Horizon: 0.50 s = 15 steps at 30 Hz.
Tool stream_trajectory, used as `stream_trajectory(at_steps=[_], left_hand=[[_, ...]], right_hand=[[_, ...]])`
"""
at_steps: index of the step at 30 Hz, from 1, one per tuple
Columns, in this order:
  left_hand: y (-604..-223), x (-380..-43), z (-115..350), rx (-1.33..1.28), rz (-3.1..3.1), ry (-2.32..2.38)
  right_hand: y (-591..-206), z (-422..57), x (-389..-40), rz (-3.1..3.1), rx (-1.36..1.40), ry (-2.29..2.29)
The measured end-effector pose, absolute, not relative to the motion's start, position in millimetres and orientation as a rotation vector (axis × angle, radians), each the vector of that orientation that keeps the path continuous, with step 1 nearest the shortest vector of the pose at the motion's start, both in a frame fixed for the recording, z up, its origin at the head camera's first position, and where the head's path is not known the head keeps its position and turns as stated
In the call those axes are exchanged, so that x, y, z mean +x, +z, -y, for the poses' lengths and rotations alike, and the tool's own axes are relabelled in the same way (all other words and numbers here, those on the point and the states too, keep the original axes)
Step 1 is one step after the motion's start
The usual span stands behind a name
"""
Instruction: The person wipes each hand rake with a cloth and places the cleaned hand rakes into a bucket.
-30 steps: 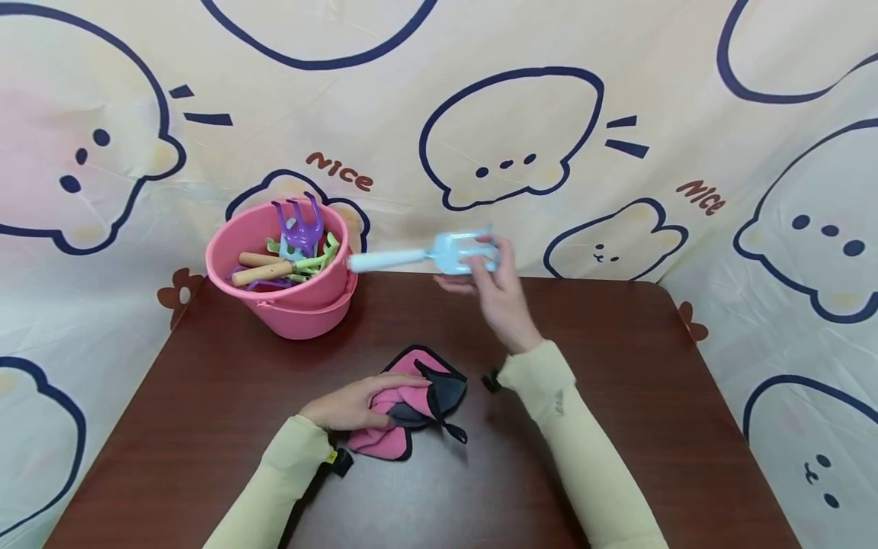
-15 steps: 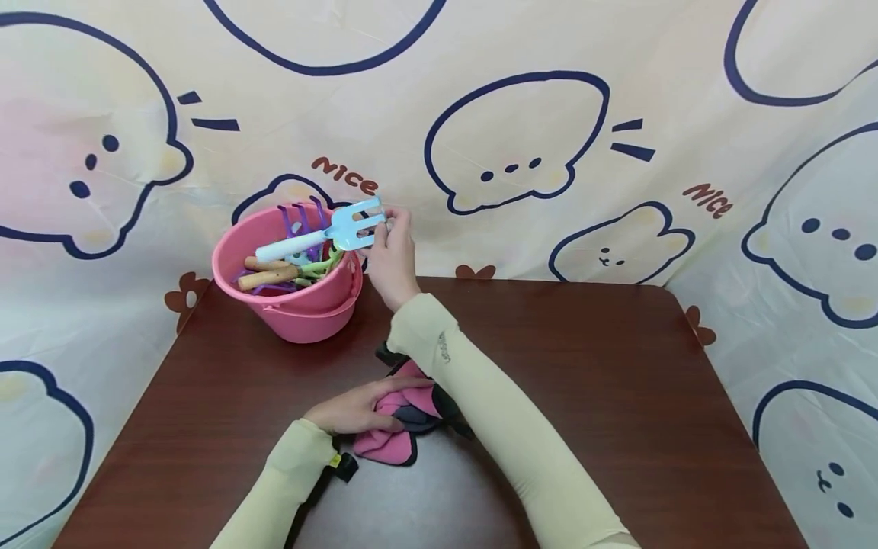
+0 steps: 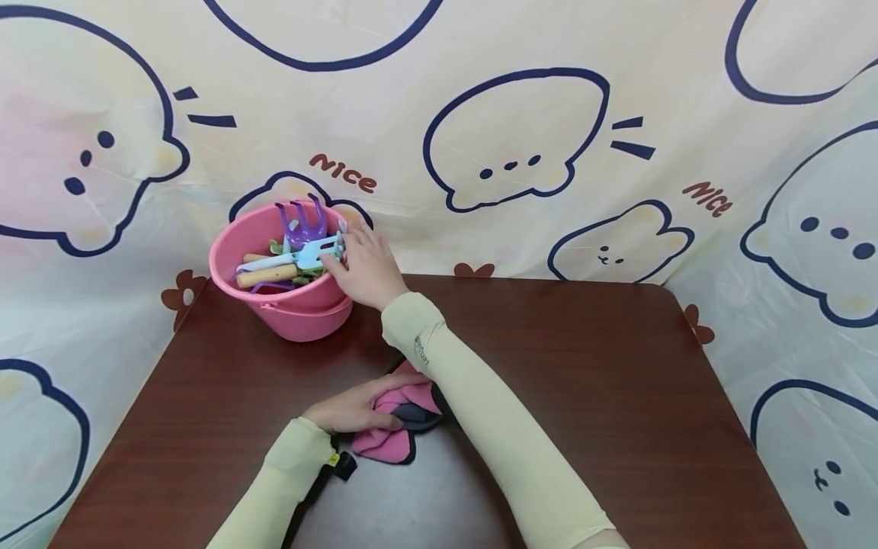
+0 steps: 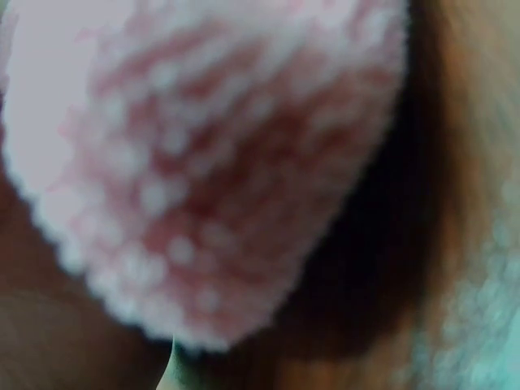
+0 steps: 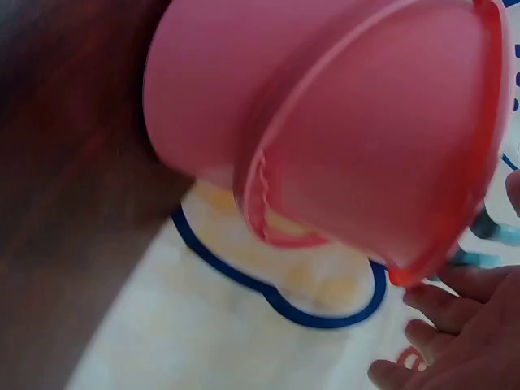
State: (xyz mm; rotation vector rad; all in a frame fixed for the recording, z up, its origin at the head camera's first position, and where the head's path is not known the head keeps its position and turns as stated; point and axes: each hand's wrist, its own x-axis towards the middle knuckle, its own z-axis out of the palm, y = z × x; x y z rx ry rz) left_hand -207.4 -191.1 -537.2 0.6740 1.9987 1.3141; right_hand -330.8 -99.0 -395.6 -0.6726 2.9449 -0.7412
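In the head view my right hand (image 3: 370, 267) is at the right rim of a pink bucket (image 3: 302, 324), fingers loosely extended. A light blue toy hand fork (image 3: 312, 253) lies across the other tools in the bucket, its tines between my thumb and fingers. The right wrist view shows spread fingers (image 5: 443, 313) beside the bucket's rim, with blue tines (image 5: 491, 231) near them. My left hand (image 3: 353, 408) rests on a crumpled pink and grey fleecy cloth (image 3: 384, 446) with black edging. Its pink pile (image 4: 203, 162) fills the left wrist view. My right sleeve hides part of the cloth.
The pink bucket sits inside another one at the table's back left. It holds a purple fork (image 3: 306, 229), wooden-handled tools (image 3: 267, 276) and green pieces. A patterned curtain (image 3: 514, 152) stands behind the brown table (image 3: 583, 381).
My right hand has carried the light blue fork leftward from above the table to the bucket and lowered it inside; its fingers have loosened. The left hand has stayed on the cloth.
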Motion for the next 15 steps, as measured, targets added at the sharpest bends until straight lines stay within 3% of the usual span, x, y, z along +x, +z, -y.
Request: stream_trajectory(at_steps=[15], left_hand=[[-534.0, -209.0, 193.2, 0.674, -2.053, 1.341]], right_hand=[[-403.3, 47.9, -326.4, -2.978, -0.839, -0.697]])
